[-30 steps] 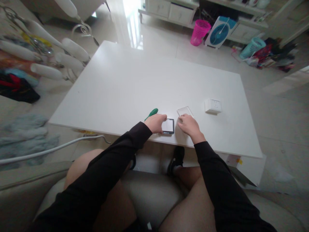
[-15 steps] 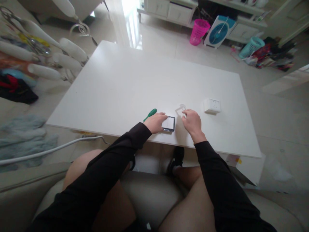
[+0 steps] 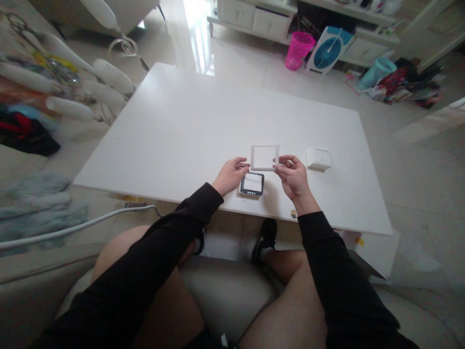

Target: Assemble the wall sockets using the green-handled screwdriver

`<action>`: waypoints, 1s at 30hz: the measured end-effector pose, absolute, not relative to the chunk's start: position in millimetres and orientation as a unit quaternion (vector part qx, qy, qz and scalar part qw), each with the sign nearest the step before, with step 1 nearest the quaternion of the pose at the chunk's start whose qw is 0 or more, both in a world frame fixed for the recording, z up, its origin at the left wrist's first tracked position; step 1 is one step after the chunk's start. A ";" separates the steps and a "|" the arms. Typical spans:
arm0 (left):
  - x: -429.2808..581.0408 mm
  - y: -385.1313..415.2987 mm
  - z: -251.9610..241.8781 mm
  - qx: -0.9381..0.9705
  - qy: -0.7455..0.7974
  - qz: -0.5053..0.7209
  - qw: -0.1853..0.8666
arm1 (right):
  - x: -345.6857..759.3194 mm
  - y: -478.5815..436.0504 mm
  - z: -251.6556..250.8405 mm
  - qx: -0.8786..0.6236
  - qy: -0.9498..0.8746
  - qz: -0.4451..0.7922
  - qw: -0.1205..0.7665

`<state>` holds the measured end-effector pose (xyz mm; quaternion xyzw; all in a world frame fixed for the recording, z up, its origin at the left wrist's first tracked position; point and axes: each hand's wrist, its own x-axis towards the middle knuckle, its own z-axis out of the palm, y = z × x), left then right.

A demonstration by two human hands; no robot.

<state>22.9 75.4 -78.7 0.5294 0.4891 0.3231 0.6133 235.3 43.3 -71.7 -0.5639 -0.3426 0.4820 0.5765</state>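
A thin white square frame is held up above the table by my right hand, whose thumb and fingers pinch its right side. My left hand is near the frame's left edge, fingers apart, with a small gap between them and the frame. Below the frame, a black-rimmed square switch or panel with a white face lies near the table's front edge. To the right stands a white box-shaped socket. The green-handled tool is hidden, probably behind my left hand.
The white table spreads in front of me. A small cartoon sticker is at its front edge. Beyond it on the floor are a pink basket, a blue and white fan and a teal basket. White lamp arms reach in at the left.
My right hand has lifted the frame off the table and brought it left, above the black-rimmed panel. My left hand has come off the panel and moved slightly up.
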 end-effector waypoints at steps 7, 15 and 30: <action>27.2 78.9 -65.1 0.440 0.460 0.403 0.658 | 231.7 46.6 -70.8 -0.546 -0.317 0.520 0.576; 21.5 74.4 -63.0 0.437 0.469 0.384 0.664 | 225.5 48.0 -72.4 -0.562 -0.349 0.500 0.560; 19.2 77.3 -72.5 0.582 0.449 0.387 0.556 | 222.0 49.0 -76.1 -0.519 -0.447 0.374 0.625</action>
